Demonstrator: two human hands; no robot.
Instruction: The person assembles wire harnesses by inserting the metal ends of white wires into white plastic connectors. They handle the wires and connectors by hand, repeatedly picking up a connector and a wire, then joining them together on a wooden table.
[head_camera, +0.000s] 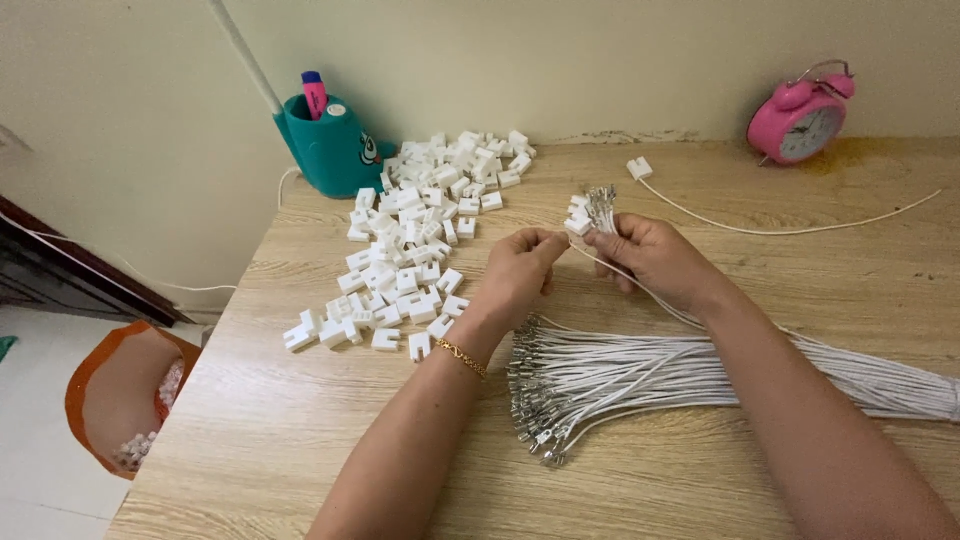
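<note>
Fingers (605, 238) of the right hand (655, 258) are closing around a small cluster of white connectors with metal terminals (590, 210), while the left hand (515, 275) is pinching something too small to make out. Just below both hands, a bundle of white wires (700, 380) is lying on the wooden table (850, 290), running off the right edge. Left of the bundle, a pile of white plastic housings (415, 240) is spreading.

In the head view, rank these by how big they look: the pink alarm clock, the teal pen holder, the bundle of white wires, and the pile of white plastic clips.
1. bundle of white wires
2. pile of white plastic clips
3. teal pen holder
4. pink alarm clock

The wires lie nearest the camera, so their lead over the pile is unsure. The holder and clock look close in size.
</note>
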